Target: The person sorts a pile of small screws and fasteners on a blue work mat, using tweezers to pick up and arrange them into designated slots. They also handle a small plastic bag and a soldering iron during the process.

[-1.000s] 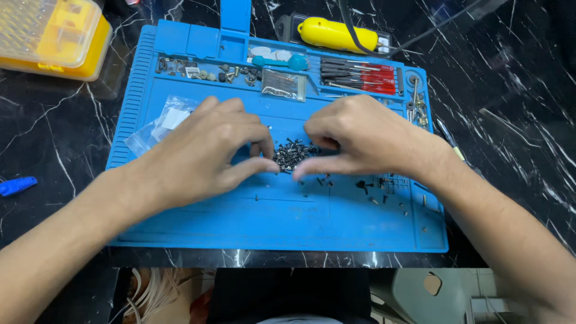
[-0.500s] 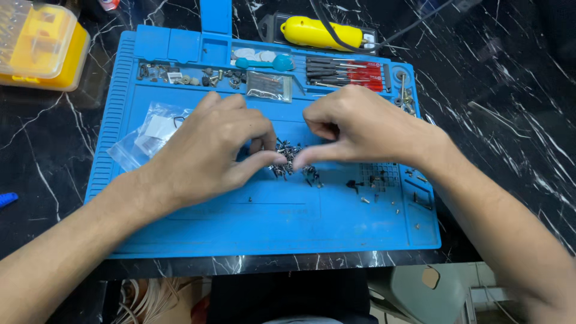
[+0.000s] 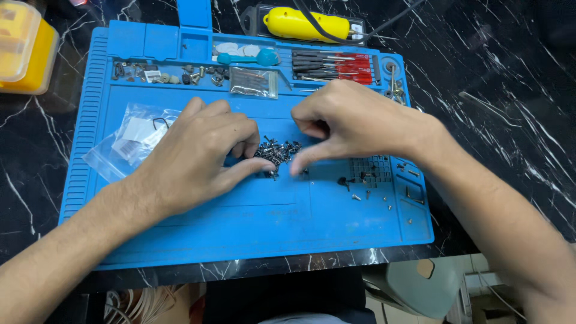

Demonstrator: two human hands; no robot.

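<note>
A small heap of tiny dark screws [image 3: 277,151] lies in the middle of a blue work mat [image 3: 240,222]. My left hand [image 3: 198,153] rests on the mat just left of the heap, fingers curled, thumb stretched under it. From the right, my right hand [image 3: 354,123] cups the heap, its thumb tip touching the mat beside the screws. The two thumbs nearly meet below the heap. Neither hand visibly grips anything. More loose screws [image 3: 366,186] are scattered to the right on the mat.
A clear plastic bag [image 3: 129,141] lies on the mat's left. Small parts, a screwdriver set [image 3: 336,66] and a blue tool fill the mat's top trays. A yellow tool [image 3: 309,24] lies behind; a yellow box [image 3: 24,54] sits far left on black marble.
The hands have drawn the screws into a tighter heap, and the view has shifted so the mat sits lower in frame. The right hand has opened slightly around the heap.
</note>
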